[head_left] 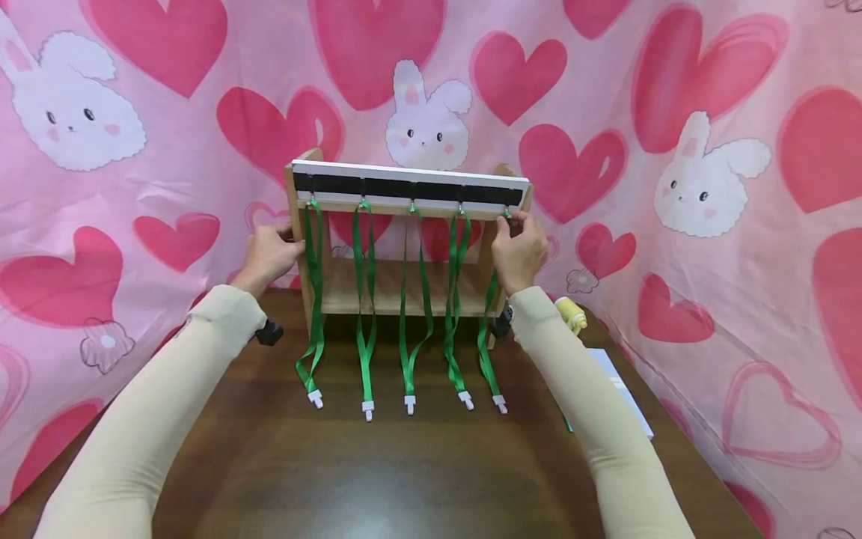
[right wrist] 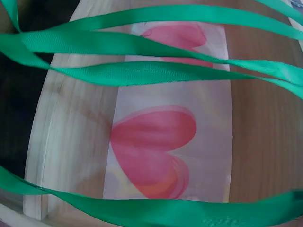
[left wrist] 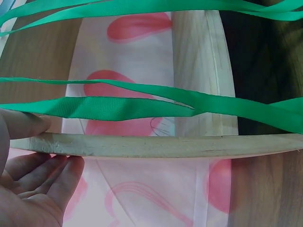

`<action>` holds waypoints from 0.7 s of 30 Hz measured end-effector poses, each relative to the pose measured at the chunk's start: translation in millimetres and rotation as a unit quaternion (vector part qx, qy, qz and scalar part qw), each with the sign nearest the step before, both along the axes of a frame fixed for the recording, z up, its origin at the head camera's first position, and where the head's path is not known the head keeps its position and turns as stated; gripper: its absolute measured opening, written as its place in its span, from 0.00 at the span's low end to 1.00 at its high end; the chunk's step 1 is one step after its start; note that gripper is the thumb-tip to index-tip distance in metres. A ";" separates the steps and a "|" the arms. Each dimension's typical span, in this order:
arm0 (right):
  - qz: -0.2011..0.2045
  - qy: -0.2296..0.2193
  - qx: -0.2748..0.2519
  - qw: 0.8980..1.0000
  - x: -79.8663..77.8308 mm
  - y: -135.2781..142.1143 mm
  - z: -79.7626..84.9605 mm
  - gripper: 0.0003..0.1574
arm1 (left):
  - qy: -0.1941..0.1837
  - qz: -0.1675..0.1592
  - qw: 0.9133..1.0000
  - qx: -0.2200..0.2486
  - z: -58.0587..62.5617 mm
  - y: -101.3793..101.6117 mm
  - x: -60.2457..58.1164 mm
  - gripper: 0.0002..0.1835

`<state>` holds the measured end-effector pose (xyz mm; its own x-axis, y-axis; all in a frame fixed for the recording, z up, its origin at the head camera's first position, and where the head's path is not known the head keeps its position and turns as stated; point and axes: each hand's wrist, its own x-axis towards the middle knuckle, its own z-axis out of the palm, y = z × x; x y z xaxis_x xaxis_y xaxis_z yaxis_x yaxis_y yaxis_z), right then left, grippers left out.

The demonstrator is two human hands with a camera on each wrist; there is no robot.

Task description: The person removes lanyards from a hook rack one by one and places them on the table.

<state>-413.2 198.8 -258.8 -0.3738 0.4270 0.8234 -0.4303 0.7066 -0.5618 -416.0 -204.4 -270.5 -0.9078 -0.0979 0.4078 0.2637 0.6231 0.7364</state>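
A wooden rack (head_left: 404, 287) stands on the table with a white, black-striped bar (head_left: 412, 184) across its top. Several green lanyards (head_left: 367, 299) hang from this bar, their white clips (head_left: 409, 405) lying towards the table's front. My left hand (head_left: 269, 254) grips the rack's left side panel (left wrist: 142, 146), thumb on the inner side and fingers on the outer side. At the upper right, my right hand (head_left: 521, 251) pinches the rightmost lanyard (head_left: 486, 352) just below its hook, close to the right panel. The right wrist view leaves that hand out but shows this lanyard's strap (right wrist: 142, 211).
To the right on the brown table (head_left: 377, 479) are a yellow object (head_left: 571, 314) and a white flat stack (head_left: 626, 397), partly behind my right sleeve. A pink curtain (head_left: 431, 45) with hearts and rabbits hangs behind and beside the table.
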 end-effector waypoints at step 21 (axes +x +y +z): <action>-0.021 0.046 0.207 0.977 3.0 25.6 4.4 0.14 | -0.008 -0.010 1.000 -0.007 -0.7 -2.2 1.9 0.28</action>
